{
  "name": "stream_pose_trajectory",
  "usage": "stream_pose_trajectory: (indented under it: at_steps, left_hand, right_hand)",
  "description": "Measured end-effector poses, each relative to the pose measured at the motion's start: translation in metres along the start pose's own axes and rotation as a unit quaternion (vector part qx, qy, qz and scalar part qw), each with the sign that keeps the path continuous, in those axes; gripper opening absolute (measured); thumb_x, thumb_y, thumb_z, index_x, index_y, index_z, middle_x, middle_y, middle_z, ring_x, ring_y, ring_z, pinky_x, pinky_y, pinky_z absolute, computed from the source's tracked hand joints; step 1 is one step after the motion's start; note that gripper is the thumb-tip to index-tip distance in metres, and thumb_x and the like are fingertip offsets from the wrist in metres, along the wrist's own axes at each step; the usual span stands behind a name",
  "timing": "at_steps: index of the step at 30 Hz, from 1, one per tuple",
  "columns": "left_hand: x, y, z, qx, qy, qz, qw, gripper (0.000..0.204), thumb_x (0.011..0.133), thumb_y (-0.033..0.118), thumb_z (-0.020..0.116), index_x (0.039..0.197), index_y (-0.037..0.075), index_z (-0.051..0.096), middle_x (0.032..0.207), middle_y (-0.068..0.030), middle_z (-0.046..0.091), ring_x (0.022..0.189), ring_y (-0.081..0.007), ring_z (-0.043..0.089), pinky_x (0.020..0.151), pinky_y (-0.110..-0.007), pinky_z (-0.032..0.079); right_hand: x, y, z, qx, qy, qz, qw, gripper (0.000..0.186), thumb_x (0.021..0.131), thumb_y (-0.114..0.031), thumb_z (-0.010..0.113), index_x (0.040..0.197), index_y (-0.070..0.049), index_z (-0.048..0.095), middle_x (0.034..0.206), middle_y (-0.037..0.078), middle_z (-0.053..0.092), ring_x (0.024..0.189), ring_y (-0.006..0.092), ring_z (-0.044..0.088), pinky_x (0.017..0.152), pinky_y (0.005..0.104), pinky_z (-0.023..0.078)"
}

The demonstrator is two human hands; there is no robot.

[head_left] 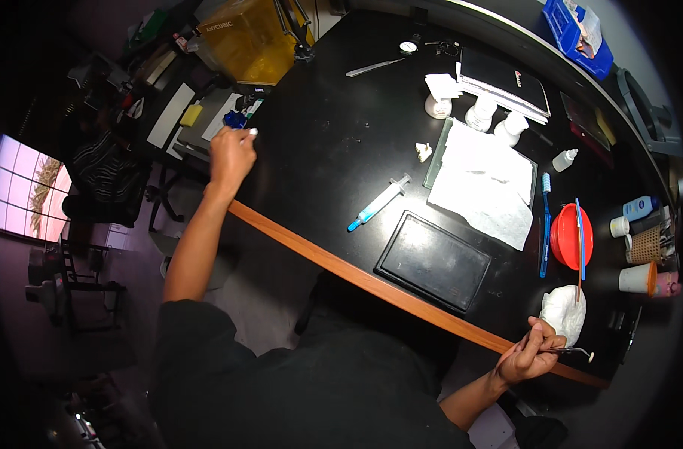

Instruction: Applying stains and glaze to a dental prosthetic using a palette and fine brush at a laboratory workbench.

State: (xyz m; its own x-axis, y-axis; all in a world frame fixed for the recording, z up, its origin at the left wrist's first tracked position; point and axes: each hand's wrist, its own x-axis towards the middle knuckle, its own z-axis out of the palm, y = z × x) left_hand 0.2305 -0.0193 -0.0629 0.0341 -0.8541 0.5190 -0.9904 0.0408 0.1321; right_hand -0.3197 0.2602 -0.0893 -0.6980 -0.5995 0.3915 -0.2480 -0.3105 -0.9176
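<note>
My left hand (233, 156) is raised past the left end of the dark table, fingers curled closed round a small white bit (253, 132) at the fingertips; its kind is too small to tell. At the lower right, my right hand (530, 356) grips a thin metal bent-tip instrument (577, 350), like dental tweezers. A tiny cream-white piece (591, 357) sits at its tip. Beside that hand lies a crumpled white cloth or tissue (564, 314). Behind it stands a red bowl (562, 233), with a toothbrush (545, 224) next to it.
A black rectangular box (433, 262) and a syringe with blue liquid (377, 203) lie near the wooden edge (319, 262). White tissue sheets (484, 179), several small bottles (480, 114) and a metal spatula (375, 67) are farther back. Cups (638, 279) stand at right.
</note>
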Motion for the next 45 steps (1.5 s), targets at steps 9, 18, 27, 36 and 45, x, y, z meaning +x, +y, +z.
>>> stream_pose_trajectory:
  at_steps: [9, 18, 27, 36, 45]
  left_hand:
    - [0.073, 0.01, 0.037, -0.123, 0.02, 0.035, 0.992, 0.026, 0.092, 0.014, 0.071, 0.113, -0.002, 0.076, 0.104, -0.0255, 0.072, 0.098, -0.0433, 0.069, 0.088, -0.048, 0.054]
    - [0.124, 0.058, 0.1, -0.25, -0.06, 0.097, 0.962, 0.015, 0.092, 0.009, 0.074, 0.104, 0.004, 0.081, 0.104, -0.0159, 0.074, 0.099, -0.0333, 0.071, 0.089, -0.039, 0.054]
    - [0.004, 0.033, -0.041, -0.292, -0.246, 0.223, 0.897, 0.016, 0.087, 0.001, 0.077, 0.102, 0.003, 0.081, 0.087, -0.0103, 0.065, 0.082, -0.0253, 0.067, 0.074, -0.036, 0.052]
    - [0.003, -0.003, -0.082, -0.218, -0.035, 0.054, 0.974, 0.016, 0.092, 0.007, 0.076, 0.106, 0.004, 0.08, 0.098, -0.0139, 0.073, 0.085, -0.0264, 0.072, 0.076, -0.034, 0.055]
    - [-0.009, 0.044, 0.002, -0.233, -0.016, 0.104, 0.967, 0.014, 0.087, 0.005, 0.076, 0.101, 0.003, 0.081, 0.092, -0.016, 0.073, 0.086, -0.0317, 0.071, 0.078, -0.04, 0.056]
  right_hand:
    - [0.006, -0.013, 0.015, 0.021, -0.011, 0.007, 1.0, 0.031, 0.093, 0.006, 0.06, 0.081, -0.01, 0.036, 0.077, 0.013, 0.066, 0.052, 0.002, 0.03, 0.052, 0.0197, 0.021]
    - [0.003, 0.001, 0.009, -0.039, 0.004, -0.051, 0.998, 0.031, 0.095, 0.003, 0.061, 0.082, -0.01, 0.036, 0.078, 0.014, 0.066, 0.059, 0.0054, 0.039, 0.059, 0.0199, 0.028]
    - [0.004, -0.002, 0.008, -0.05, 0.006, -0.011, 0.999, 0.031, 0.096, 0.002, 0.061, 0.079, -0.01, 0.038, 0.079, 0.013, 0.066, 0.055, 0.0043, 0.035, 0.056, 0.0211, 0.026]
    - [0.009, -0.011, 0.016, -0.051, -0.01, -0.011, 0.999, 0.029, 0.098, 0.001, 0.06, 0.08, -0.01, 0.04, 0.081, 0.012, 0.069, 0.049, 0.0016, 0.028, 0.048, 0.0194, 0.019]
    - [0.006, 0.002, 0.004, -0.112, -0.012, -0.044, 0.993, 0.031, 0.097, -0.001, 0.062, 0.075, -0.008, 0.041, 0.08, 0.012, 0.066, 0.068, 0.0074, 0.047, 0.067, 0.0224, 0.036]
